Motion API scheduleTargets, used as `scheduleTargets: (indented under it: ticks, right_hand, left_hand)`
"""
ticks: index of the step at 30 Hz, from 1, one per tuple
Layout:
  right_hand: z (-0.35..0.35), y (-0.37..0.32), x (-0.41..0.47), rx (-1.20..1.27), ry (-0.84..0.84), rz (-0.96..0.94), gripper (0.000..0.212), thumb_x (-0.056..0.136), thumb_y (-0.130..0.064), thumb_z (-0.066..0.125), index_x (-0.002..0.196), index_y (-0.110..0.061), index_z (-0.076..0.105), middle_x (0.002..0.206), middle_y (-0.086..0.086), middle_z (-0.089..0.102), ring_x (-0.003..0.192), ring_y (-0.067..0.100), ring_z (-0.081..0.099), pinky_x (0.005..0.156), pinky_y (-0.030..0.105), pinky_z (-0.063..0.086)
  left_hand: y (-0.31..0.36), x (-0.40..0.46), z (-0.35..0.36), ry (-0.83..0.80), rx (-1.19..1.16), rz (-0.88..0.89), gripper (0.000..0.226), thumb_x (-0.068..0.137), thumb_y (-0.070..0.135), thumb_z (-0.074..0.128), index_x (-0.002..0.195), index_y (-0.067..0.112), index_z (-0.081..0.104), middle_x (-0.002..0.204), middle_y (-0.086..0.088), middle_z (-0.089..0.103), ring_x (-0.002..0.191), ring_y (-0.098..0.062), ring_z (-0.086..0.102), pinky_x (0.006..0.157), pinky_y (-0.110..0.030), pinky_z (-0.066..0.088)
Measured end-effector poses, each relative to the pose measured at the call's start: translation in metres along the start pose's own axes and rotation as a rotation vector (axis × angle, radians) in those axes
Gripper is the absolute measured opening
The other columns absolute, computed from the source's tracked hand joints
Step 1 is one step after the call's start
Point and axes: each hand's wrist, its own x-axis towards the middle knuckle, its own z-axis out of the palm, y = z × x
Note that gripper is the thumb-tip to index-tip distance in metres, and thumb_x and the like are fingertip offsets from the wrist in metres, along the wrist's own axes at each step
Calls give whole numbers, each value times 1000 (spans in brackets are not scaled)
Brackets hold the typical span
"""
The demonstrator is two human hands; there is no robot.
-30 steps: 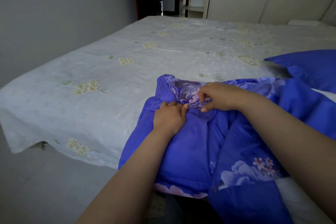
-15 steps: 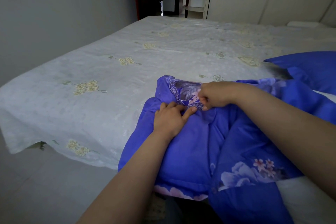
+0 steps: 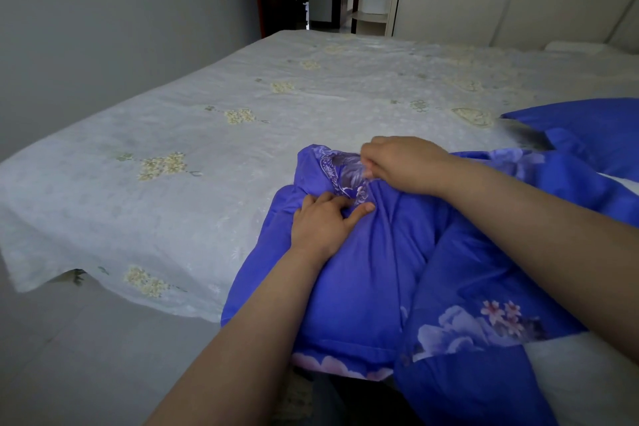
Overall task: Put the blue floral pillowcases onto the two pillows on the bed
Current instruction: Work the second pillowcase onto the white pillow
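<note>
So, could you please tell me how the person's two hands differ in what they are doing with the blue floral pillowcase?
The left hand lies flat, palm down, fingers spread on the plain part of the blue floral pillowcase; the right hand is curled, pinching a gathered patterned fold. The left hand sits nearer the person; the right hand is farther up the bed. Both touch the same pillowcase corner.

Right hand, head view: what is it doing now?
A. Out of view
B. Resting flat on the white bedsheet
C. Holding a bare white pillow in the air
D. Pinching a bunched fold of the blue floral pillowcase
D: the right hand is closed on gathered fabric of the blue floral pillowcase, just above the left hand pressing on it.
</note>
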Motion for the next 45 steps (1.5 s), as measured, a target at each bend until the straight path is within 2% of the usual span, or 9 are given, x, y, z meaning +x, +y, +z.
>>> scheduleTargets:
  ticks: [9, 13, 18, 25, 30, 34, 38, 42, 45]
  right_hand:
    - [24, -24, -22, 120, 266, -18, 19, 96, -21, 47, 105, -5, 46, 100, 10, 66, 83, 35, 62, 61, 37, 39]
    - [37, -27, -39, 703, 299, 166, 17, 93, -18, 55, 87, -20, 40, 69, -7, 49, 60, 1, 49, 59, 21, 36]
    - [33, 4, -57, 808, -54, 164, 39, 77, 7, 56, 98, -25, 47, 104, -2, 59, 99, 9, 58, 86, 29, 44]
    - [91, 22, -53, 638, 376, 270, 44, 82, -1, 50, 120, -21, 62, 111, 6, 60, 107, 21, 57, 92, 32, 44]
    - [104, 36, -64, 819, 423, 255, 61, 89, -4, 43, 139, -37, 33, 118, 15, 57, 104, 15, 53, 92, 12, 36]
    - [96, 32, -78, 969, 610, 349, 60, 84, 12, 47, 130, -28, 45, 115, -5, 59, 102, -3, 55, 93, 12, 41]
    - [87, 32, -85, 535, 928, 98, 32, 81, 5, 46, 100, -4, 70, 98, 13, 63, 97, 21, 55, 94, 16, 38]
    - [66, 15, -75, 338, 660, -223, 32, 83, -4, 41, 96, -4, 70, 100, 12, 69, 98, 25, 61, 92, 29, 43]
    - [44, 11, -77, 212, 389, -131, 23, 81, -5, 46, 93, -11, 65, 88, 8, 68, 80, 30, 62, 70, 37, 43]
  left_hand:
    - [2, -1, 9, 254, 17, 118, 54, 85, 62, 38, 118, 25, 59, 114, 2, 63, 100, -27, 54, 84, -39, 45]
    - [2, 5, 15, 352, 125, 237, 48, 91, 49, 34, 113, 21, 66, 115, 0, 67, 105, -31, 62, 96, -54, 43]
    - [12, 11, 22, 379, 325, 402, 41, 91, 40, 38, 110, 20, 69, 111, 1, 70, 104, -29, 65, 97, -55, 43]
    - [76, 1, 8, 472, 429, 322, 14, 72, 18, 58, 62, 15, 68, 63, -5, 59, 52, -27, 54, 52, -26, 29]
    - [126, 0, 5, 161, 391, 191, 30, 94, 18, 45, 119, 8, 59, 104, -9, 65, 92, -27, 62, 64, -30, 34]
    - [121, -5, 5, 209, 50, 157, 22, 93, 34, 52, 92, 14, 62, 91, -7, 68, 85, -27, 61, 64, -32, 38]
    - [87, -18, 14, 359, -205, 135, 26, 88, 35, 62, 99, 15, 49, 80, 2, 63, 75, -23, 59, 62, -35, 41]
    - [68, -28, 31, 395, -220, 95, 25, 87, 26, 62, 103, 11, 49, 94, -4, 63, 89, -26, 57, 72, -36, 39]
    - [57, -28, 32, 421, -204, 126, 23, 90, 27, 57, 102, 9, 52, 96, -5, 60, 92, -24, 53, 75, -35, 39]
